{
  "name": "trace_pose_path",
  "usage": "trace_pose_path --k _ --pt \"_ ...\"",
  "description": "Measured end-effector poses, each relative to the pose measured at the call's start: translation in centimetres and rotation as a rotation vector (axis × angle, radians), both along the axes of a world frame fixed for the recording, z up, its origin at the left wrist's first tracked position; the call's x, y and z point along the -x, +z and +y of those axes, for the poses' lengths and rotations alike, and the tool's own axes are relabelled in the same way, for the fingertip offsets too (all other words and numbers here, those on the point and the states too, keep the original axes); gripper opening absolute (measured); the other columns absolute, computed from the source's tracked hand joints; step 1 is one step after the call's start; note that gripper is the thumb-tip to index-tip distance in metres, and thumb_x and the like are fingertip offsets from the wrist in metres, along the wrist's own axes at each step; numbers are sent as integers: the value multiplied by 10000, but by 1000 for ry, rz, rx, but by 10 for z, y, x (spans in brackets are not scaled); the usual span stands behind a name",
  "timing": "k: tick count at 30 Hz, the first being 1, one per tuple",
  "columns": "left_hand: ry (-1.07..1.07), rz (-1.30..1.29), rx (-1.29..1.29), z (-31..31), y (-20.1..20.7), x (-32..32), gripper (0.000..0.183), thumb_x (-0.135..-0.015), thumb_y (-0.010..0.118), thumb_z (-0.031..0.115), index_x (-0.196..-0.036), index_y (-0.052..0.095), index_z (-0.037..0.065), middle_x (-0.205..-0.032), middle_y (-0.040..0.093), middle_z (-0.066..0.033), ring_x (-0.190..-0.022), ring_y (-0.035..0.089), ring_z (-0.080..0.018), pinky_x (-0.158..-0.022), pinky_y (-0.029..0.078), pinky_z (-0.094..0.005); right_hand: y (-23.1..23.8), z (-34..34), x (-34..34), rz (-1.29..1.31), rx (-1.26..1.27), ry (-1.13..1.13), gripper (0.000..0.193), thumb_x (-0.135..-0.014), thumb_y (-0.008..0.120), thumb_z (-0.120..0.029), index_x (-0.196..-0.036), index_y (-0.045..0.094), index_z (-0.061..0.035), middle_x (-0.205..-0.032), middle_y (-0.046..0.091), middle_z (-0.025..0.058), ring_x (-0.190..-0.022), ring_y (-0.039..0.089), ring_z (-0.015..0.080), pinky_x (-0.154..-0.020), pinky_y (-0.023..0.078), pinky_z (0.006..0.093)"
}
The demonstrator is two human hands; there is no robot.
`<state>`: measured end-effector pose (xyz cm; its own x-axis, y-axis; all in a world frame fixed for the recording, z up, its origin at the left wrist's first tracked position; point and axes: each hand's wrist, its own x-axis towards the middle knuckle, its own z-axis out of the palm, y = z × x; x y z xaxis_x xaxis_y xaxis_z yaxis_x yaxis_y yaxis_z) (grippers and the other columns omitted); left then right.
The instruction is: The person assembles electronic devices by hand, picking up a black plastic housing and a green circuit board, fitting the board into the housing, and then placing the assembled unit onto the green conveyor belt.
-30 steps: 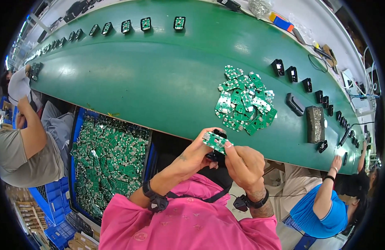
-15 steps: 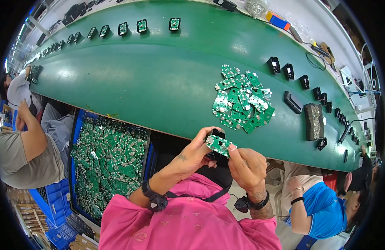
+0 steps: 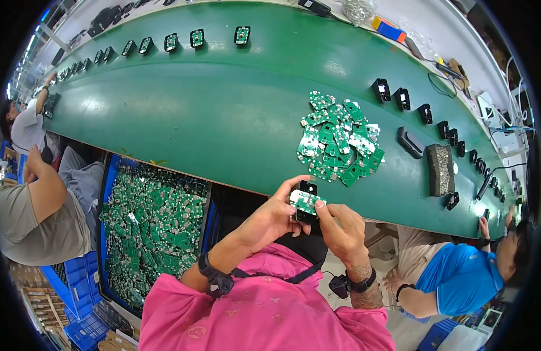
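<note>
The circuit board point(image 3: 305, 200) is green, flat and roughly rectangular, with white and silver parts on its face. It lies crosswise over the middle of a black case point(image 3: 308, 187), its right end held in the right hand point(image 3: 343, 227); whether the two touch is unclear. The case, oblong with rounded corners, sits in the left hand point(image 3: 273, 215), both ends showing past the board.
</note>
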<state>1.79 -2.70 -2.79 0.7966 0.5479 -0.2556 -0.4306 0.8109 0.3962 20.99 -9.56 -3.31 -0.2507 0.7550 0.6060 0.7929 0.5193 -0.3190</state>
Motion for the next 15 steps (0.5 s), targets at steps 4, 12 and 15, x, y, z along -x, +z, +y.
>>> trace_pose_path --k 4,12,15 --pt "-63 314 -328 -1 -2 -2 515 -927 477 130 -1423 338 109 -1066 578 -72 -772 626 -159 -610 447 -256 -3 1 0 -9 16 40 379 -721 678 80 -1096 676 30 -860 599 90 -688 621 233 -578 501 325" --pt "31 579 -850 -11 2 -14 476 -947 448 91 -1401 323 28 -1021 576 -95 -784 601 -138 -707 492 -277 24 0 28 974 575 -89 128 -899 624 56 -1002 700 59 -915 635 78 -633 599 83 -540 466 225" --pt "73 663 -1025 -11 -2 -15 490 -929 431 54 -1402 313 9 -1023 581 -111 -815 599 -149 -769 506 -303 27 3 29 1041 591 -96 116 -908 632 44 -1002 696 63 -902 630 73 -630 591 78 -521 449 211"
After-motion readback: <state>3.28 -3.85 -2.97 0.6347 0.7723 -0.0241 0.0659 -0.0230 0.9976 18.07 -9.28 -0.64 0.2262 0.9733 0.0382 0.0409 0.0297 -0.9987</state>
